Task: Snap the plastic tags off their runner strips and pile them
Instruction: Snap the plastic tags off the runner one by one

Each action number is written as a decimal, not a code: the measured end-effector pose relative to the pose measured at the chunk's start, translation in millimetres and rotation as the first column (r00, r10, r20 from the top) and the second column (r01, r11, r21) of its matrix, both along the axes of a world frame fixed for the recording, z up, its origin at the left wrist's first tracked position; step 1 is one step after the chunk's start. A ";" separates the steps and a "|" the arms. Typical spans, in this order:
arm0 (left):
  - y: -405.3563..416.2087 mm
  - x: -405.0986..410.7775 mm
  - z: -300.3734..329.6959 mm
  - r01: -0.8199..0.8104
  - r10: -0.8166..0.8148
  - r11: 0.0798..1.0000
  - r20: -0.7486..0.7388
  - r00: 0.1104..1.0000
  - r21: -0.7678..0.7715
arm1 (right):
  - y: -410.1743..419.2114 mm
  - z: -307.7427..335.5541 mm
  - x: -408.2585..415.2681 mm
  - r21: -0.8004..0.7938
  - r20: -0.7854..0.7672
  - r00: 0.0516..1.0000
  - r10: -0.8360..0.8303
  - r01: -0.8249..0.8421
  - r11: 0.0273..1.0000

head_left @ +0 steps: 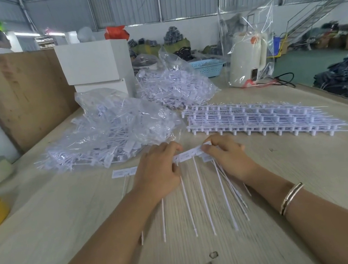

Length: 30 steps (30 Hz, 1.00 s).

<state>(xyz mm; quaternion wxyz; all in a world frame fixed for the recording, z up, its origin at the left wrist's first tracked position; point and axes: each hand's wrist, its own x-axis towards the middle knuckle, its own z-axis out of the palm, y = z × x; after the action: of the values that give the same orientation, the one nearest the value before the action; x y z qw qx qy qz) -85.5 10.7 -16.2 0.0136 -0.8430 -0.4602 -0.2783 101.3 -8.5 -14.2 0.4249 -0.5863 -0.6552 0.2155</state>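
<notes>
While both hands are pinching one strip (186,155) low over the surface (309,180), left hand (160,174) and right hand (223,154) are mid-snap; next is probably twisting tags free, adding to pile (102,139).

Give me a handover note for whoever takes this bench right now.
Left hand and right hand both grip one strip of tags, tails fanned toward the worker.
One loose tag lies left of the hands.
Stack of unbroken runner strips sits on the table, far right.
Bagged tags lie far left, second bag behind.
Left: finish this strip, then work through the stack.
</notes>
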 end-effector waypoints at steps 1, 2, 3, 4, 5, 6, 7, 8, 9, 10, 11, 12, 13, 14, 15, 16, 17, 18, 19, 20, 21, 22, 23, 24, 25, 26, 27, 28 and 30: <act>0.5 0.0 -0.1 0.004 -0.004 1.000 0.001 1.000 0.004 | -0.9 0.3 -0.4 0.000 0.002 1.000 0.011 -0.011 1.000; 0.7 -0.4 -0.2 0.014 -0.014 1.000 -0.005 1.000 0.008 | -0.7 0.5 -0.3 0.004 0.012 1.000 0.023 -0.023 1.000; 0.7 -0.7 -0.2 0.028 -0.028 1.000 -0.011 1.000 0.004 | -0.5 0.7 0.0 0.013 0.025 0.999 0.041 -0.041 0.999; 0.4 -1.3 -0.4 0.045 -0.045 0.999 -0.005 0.999 -0.012 | 0.1 0.9 0.6 0.022 0.036 0.998 0.059 -0.059 0.998; -0.3 -1.5 0.0 0.061 -0.061 0.997 0.010 0.998 -0.042 | 0.0 1.2 1.0 0.032 0.041 0.996 0.077 -0.079 0.996; -1.2 -1.3 0.6 0.076 -0.074 0.995 0.026 0.997 -0.071 | -0.2 1.3 1.1 0.039 0.041 0.995 0.092 -0.093 0.995; -2.0 -0.5 1.1 0.084 -0.082 0.993 0.028 0.996 -0.087 | -0.6 0.9 1.2 0.040 0.036 0.994 0.100 -0.102 0.994; -2.7 1.0 1.1 0.081 -0.080 0.993 0.016 0.997 -0.082 | -0.4 0.1 1.0 0.036 0.028 0.994 0.102 -0.103 0.994; -3.2 2.8 0.8 0.070 -0.070 0.996 -0.005 0.998 -0.062 | -0.2 -0.8 0.5 0.031 0.023 0.994 0.106 -0.107 0.994; -3.5 4.4 0.3 0.057 -0.058 0.998 -0.026 0.998 -0.039 | -0.2 -2.3 0.0 0.030 0.028 0.994 0.105 -0.106 0.994; -3.3 5.7 0.0 0.042 -0.043 0.999 -0.037 0.998 -0.022 | 0.2 -3.8 -0.8 0.032 0.044 0.994 0.099 -0.101 0.994; -3.0 6.3 -0.3 0.028 -0.028 1.000 -0.034 0.999 -0.014 | 1.0 -4.9 -1.0 0.037 0.061 0.994 0.091 -0.093 0.995; -2.5 6.0 -0.3 0.015 -0.015 1.000 -0.021 1.000 -0.016 | 1.7 -5.1 -0.9 0.043 0.069 0.994 0.088 -0.091 0.995; -2.2 4.8 -0.4 0.005 -0.006 1.000 -0.009 1.000 -0.021 | 2.4 -5.0 -0.7 0.052 0.061 0.994 0.095 -0.098 0.994; -2.0 3.9 -0.3 0.000 0.000 1.000 -0.003 1.000 -0.029 | 2.5 -4.6 -0.5 0.062 0.049 0.993 0.112 -0.115 0.991; -1.9 3.0 -0.6 -0.003 0.003 0.999 -0.001 1.000 -0.038 | 3.1 -5.0 -0.1 0.070 0.049 0.991 0.124 -0.127 0.989; -2.0 2.4 -0.7 -0.004 0.004 0.999 0.003 1.000 -0.047 | 3.5 -5.7 0.2 0.076 0.061 0.990 0.126 -0.131 0.989; -2.0 2.1 -0.7 -0.005 0.005 0.998 0.009 1.000 -0.056 | 3.9 -6.2 0.4 0.086 0.080 0.990 0.113 -0.120 0.989; -2.1 2.0 -0.8 -0.005 0.006 0.998 0.017 1.000 -0.062 | 4.1 -6.4 0.2 0.099 0.104 0.991 0.090 -0.100 0.990; -1.8 1.8 -1.1 -0.004 0.006 0.998 0.024 1.000 -0.063 | 4.2 -6.8 0.2 0.111 0.130 0.989 0.066 -0.080 0.991; -1.3 1.5 -1.2 -0.004 0.006 0.998 0.028 1.000 -0.062 | 4.7 -7.0 0.0 0.116 0.153 0.987 0.053 -0.071 0.991; -1.0 1.0 -1.6 -0.005 0.007 0.998 0.029 1.000 -0.062 | 4.5 -6.9 -0.3 0.119 0.174 0.984 0.049 -0.070 0.990; -0.7 0.6 -1.8 -0.006 0.008 0.998 0.030 1.000 -0.065 | 3.6 -6.3 -1.0 0.124 0.198 0.979 0.046 -0.072 0.990; -0.4 0.2 -2.2 -0.004 0.006 0.998 0.030 1.000 -0.068 | 2.7 -5.7 -1.6 0.136 0.223 0.974 0.039 -0.070 0.988; -0.1 -0.1 -2.5 0.000 0.002 0.997 0.030 1.000 -0.073 | 1.4 -4.9 -2.0 0.151 0.244 0.969 0.032 -0.070 0.986; 0.4 -0.3 -2.8 0.004 -0.002 0.997 0.027 1.000 -0.075 | 0.6 -4.5 -2.5 0.169 0.259 0.966 0.026 -0.071 0.983; 1.0 -0.3 -3.3 0.007 -0.005 0.997 0.020 1.000 -0.077 | -0.3 -4.3 -2.6 0.184 0.271 0.962 0.020 -0.072 0.980; 2.0 -0.4 -4.0 0.009 -0.008 0.997 0.013 1.000 -0.082 | -0.5 -5.1 -2.8 0.202 0.287 0.958 0.009 -0.070 0.977; 3.4 -0.1 -4.6 0.009 -0.007 0.994 0.015 1.000 -0.111 | -0.2 -7.9 -3.5 0.255 0.336 0.942 -0.022 -0.069 0.964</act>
<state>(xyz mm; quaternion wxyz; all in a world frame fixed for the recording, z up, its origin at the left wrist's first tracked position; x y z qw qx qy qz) -85.7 14.2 -20.8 -0.0376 -0.8422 -0.4717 -0.2584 97.8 -8.7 -22.0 0.3786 -0.5447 -0.7478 0.0287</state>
